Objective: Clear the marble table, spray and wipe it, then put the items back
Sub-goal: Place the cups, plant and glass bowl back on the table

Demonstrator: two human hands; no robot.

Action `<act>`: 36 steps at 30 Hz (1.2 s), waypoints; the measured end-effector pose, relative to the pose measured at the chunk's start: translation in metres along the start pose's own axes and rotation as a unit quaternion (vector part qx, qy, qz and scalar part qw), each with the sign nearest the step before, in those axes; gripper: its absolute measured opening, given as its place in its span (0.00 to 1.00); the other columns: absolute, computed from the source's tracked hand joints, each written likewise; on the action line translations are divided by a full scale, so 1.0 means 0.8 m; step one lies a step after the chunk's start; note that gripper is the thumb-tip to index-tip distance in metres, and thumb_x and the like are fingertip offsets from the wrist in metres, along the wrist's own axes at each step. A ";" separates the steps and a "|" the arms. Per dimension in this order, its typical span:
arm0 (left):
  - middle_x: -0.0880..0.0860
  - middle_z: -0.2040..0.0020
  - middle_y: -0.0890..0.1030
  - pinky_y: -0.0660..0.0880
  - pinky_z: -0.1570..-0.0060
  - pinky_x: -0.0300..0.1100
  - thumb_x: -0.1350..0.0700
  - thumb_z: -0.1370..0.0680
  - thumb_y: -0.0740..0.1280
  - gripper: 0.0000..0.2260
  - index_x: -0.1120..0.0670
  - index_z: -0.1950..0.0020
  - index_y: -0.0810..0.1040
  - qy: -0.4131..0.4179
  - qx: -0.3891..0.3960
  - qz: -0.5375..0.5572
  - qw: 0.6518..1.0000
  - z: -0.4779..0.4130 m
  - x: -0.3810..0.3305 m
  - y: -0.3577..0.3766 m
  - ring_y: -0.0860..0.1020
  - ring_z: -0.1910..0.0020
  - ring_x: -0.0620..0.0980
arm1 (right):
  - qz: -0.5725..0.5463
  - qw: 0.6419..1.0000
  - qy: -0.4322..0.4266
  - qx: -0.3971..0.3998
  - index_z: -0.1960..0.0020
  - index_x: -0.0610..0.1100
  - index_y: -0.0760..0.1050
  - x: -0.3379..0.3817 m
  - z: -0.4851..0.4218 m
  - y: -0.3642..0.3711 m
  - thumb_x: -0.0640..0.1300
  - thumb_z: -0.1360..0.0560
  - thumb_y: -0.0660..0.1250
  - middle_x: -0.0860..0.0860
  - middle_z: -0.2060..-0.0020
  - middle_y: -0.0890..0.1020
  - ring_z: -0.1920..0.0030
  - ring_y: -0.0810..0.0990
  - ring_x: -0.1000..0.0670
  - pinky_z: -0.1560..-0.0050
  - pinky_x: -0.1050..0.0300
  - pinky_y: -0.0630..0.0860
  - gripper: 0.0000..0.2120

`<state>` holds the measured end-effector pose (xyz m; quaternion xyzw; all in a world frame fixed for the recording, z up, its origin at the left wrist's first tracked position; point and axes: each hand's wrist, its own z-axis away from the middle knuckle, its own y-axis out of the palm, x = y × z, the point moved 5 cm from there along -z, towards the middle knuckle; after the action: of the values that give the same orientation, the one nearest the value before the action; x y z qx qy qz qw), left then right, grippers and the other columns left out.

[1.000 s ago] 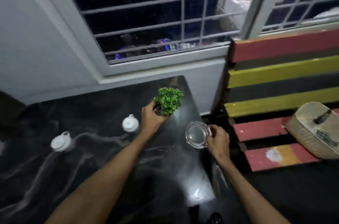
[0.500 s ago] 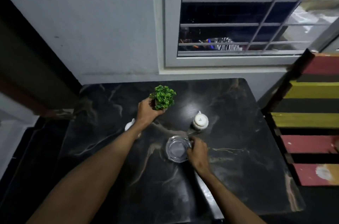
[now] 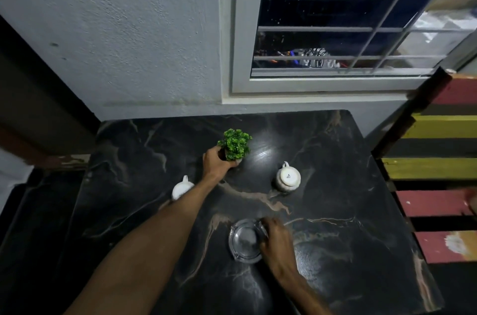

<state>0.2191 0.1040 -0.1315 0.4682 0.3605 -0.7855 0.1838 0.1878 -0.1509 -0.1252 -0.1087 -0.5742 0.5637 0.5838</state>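
The black marble table (image 3: pixel 348 185) fills the lower middle of the head view. My left hand (image 3: pixel 215 163) grips the pot of a small green potted plant (image 3: pixel 235 144) at the table's centre back. My right hand (image 3: pixel 277 242) holds the right rim of a clear glass ashtray (image 3: pixel 244 240), which rests on the tabletop near me. A white ceramic shaker (image 3: pixel 287 178) stands to the right of the plant. A second white shaker (image 3: pixel 180 188) stands to the left, partly hidden behind my left forearm.
A grey wall (image 3: pixel 129 31) and a barred window (image 3: pixel 348 31) rise behind the table. A bench of red, yellow and black slats (image 3: pixel 438 172) stands close to the table's right edge. Dark floor lies to the left.
Both hands carried the plant and the ashtray from the table's right edge toward its middle. The ashtray now rests on the marble and the plant sits further back.
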 end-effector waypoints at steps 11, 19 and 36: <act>0.60 0.42 0.85 0.79 0.40 0.49 0.64 0.34 0.83 0.24 0.63 0.40 0.82 -0.020 -0.018 0.006 1.000 -0.005 0.000 0.006 0.83 0.41 0.55 | -0.032 0.999 -0.008 0.015 0.41 0.46 0.79 -0.012 -0.005 0.003 0.34 0.30 0.66 0.48 0.46 0.81 0.47 0.80 0.47 0.47 0.55 0.77 0.19; 0.59 0.38 0.83 0.76 0.34 0.51 0.65 0.35 0.83 0.30 0.63 0.35 0.79 -0.029 -0.007 -0.006 1.000 -0.001 0.002 0.009 0.81 0.37 0.55 | -0.049 0.999 -0.011 0.014 0.41 0.46 0.78 -0.022 -0.004 0.004 0.36 0.30 0.68 0.48 0.46 0.81 0.47 0.80 0.48 0.46 0.57 0.76 0.19; 0.61 0.28 0.73 0.76 0.37 0.48 0.67 0.27 0.76 0.38 0.59 0.21 0.63 -0.001 0.008 -0.012 1.000 0.134 -0.040 -0.049 0.74 0.33 0.60 | -0.021 0.995 -0.100 0.003 0.32 0.47 0.73 -0.005 0.009 -0.071 0.50 0.23 0.68 0.50 0.37 0.76 0.35 0.75 0.48 0.37 0.53 0.73 0.20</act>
<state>0.1461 0.0498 -0.0558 0.4649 0.3598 -0.7907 0.1711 0.2136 -0.1774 -0.0809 -0.0380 -0.6297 0.5612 0.5357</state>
